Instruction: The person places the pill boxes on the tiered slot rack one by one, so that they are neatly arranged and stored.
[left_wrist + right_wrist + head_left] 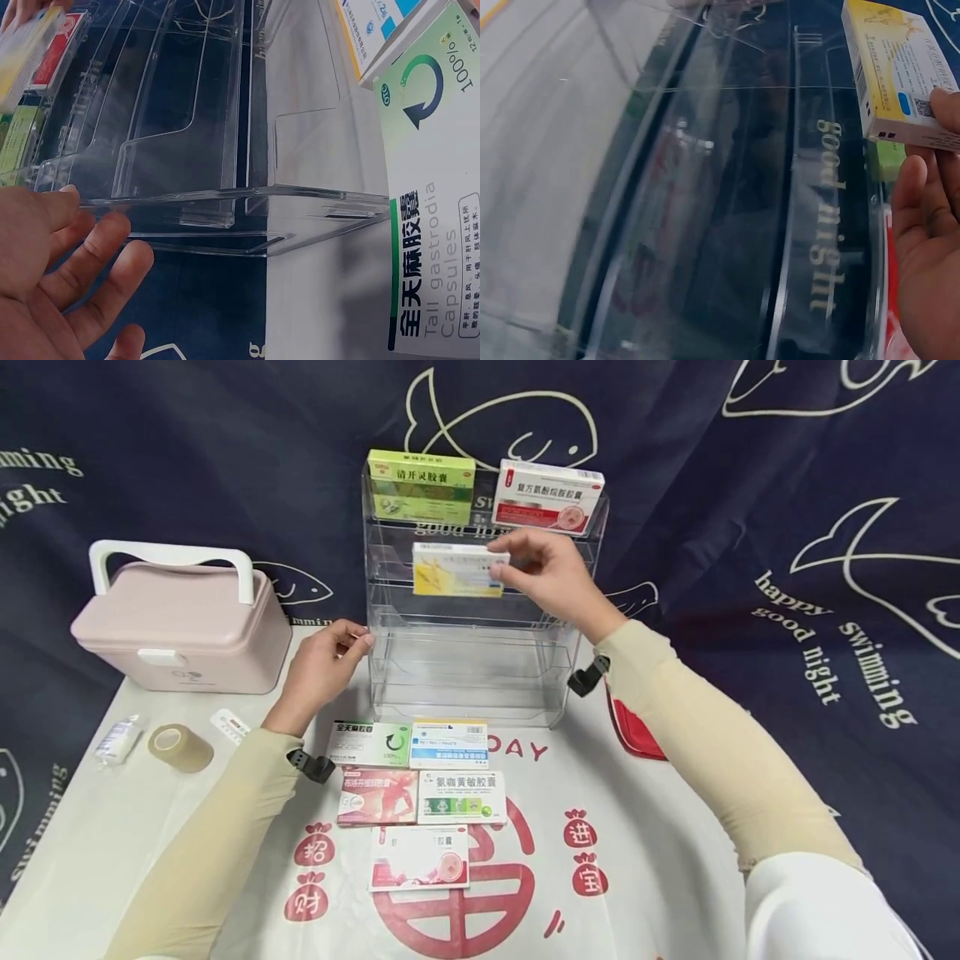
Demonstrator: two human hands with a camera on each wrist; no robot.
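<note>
My right hand (551,572) pinches the right end of a yellow-and-white medicine box (453,570) between thumb and fingers. It holds the box upright in front of the second tier from the top of a clear tiered display rack (468,689). In the right wrist view the yellow box (900,67) shows its printed face, with the thumb on it. My left hand (322,664) is at the rack's left side, thumb and fingertips at the panel edge. On the top tier stand a green medicine box (422,489) and a red-and-white one (547,497).
Several medicine boxes lie before the rack, including a green-and-white box (367,745), a blue-and-white box (450,745) and a pink box (377,796). To the left are a pink case (183,635) with a white handle and a tape roll (180,747). A red item (636,727) lies right.
</note>
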